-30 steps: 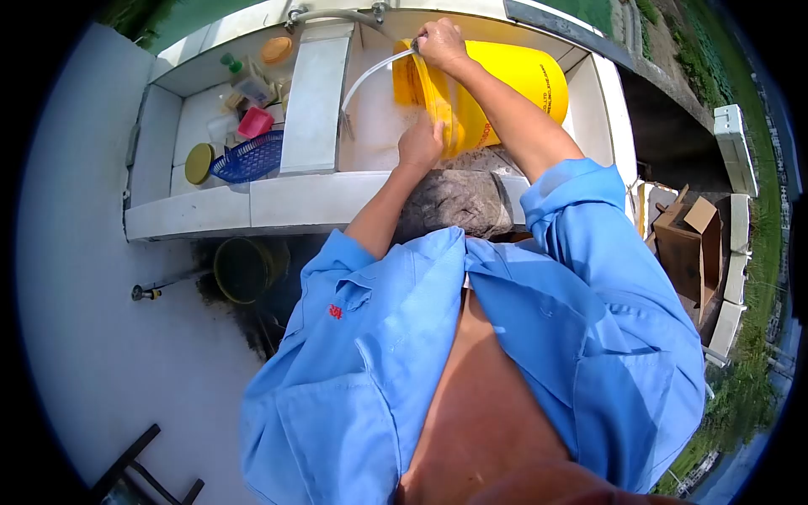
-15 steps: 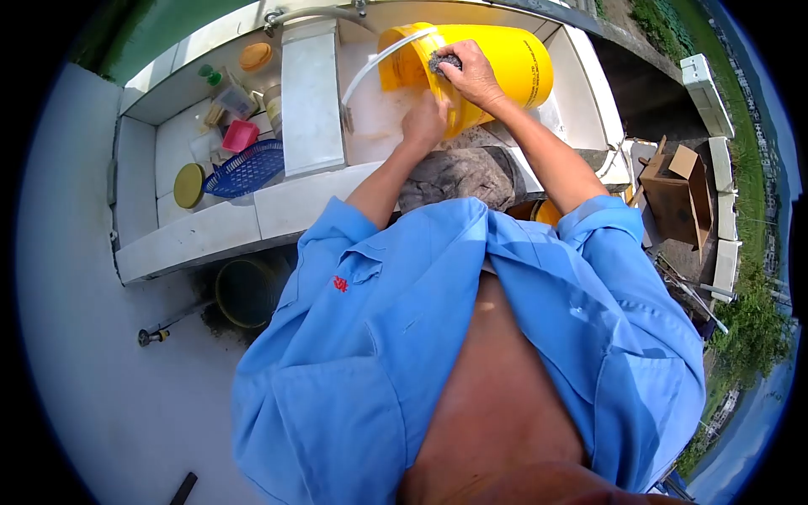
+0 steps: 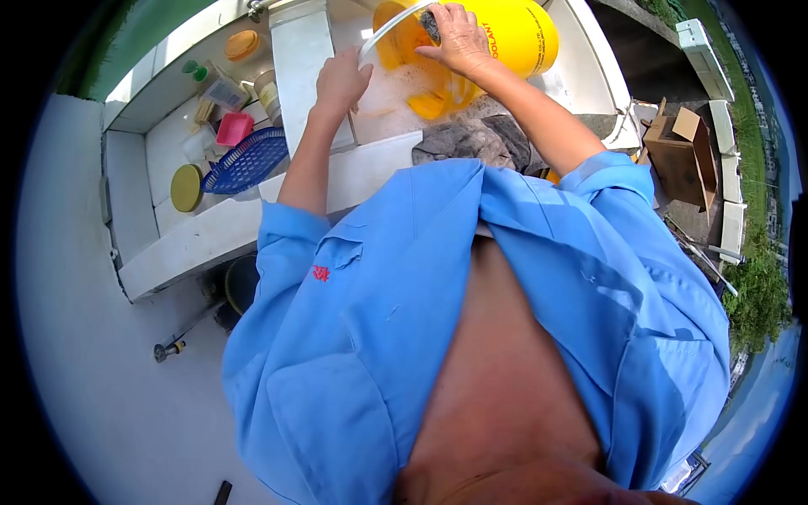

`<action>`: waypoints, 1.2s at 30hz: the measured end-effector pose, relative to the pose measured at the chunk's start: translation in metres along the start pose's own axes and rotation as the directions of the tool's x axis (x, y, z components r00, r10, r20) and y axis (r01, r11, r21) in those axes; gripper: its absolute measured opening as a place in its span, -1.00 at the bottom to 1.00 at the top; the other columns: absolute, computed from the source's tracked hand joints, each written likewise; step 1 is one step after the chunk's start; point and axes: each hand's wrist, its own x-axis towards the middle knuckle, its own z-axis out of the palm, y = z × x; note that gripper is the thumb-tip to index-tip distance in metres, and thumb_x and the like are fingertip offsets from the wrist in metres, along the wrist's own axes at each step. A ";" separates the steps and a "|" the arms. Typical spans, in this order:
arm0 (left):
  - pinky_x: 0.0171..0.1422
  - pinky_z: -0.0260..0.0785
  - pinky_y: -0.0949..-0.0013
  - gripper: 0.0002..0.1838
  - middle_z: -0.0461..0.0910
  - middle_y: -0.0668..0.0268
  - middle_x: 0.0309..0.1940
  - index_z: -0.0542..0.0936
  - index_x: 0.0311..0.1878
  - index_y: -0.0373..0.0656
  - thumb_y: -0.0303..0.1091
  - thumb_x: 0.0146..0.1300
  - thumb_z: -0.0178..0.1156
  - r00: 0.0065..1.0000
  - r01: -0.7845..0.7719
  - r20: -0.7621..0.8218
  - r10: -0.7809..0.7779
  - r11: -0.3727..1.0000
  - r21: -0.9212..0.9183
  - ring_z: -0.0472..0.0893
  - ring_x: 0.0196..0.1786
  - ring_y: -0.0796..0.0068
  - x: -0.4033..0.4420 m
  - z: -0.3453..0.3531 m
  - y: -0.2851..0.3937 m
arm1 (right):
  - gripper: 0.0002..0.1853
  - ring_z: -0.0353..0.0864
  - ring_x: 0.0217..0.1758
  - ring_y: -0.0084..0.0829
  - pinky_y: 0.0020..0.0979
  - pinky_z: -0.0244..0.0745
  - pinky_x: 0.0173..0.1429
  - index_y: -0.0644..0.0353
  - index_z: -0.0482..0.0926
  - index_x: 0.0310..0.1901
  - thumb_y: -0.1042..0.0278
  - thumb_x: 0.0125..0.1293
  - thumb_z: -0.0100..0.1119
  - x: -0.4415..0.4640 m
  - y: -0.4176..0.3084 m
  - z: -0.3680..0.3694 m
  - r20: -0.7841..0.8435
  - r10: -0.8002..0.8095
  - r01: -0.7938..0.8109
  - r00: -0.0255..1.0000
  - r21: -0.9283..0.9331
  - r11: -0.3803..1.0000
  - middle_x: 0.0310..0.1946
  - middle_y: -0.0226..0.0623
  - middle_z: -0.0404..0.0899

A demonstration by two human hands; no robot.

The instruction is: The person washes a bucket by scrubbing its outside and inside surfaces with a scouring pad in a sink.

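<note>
Top centre, the left hand seems to grip the white handle, the right hand a dark scrubber; slippery suds could let the tipped yellow bucket roll.

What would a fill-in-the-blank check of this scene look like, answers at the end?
1. The left hand is at the bucket's white ____.
2. The scrubber is in the ____ hand.
3. The bucket is lying on its ____.
4. The basket is ____ in colour.

Missing words: handle; right; side; blue.
</note>
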 end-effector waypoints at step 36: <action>-0.17 0.39 0.39 -0.64 0.50 0.25 -0.25 0.40 0.01 -0.27 -0.22 0.25 -0.03 0.743 0.667 0.436 -0.508 0.517 -0.537 0.53 -0.26 0.44 0.088 0.044 0.074 | -0.58 0.45 -0.01 -0.10 -0.17 0.39 0.11 0.29 0.35 0.02 0.36 0.11 0.09 0.031 0.242 -0.145 0.206 0.515 -0.550 0.832 0.420 0.722 -0.07 -0.03 0.42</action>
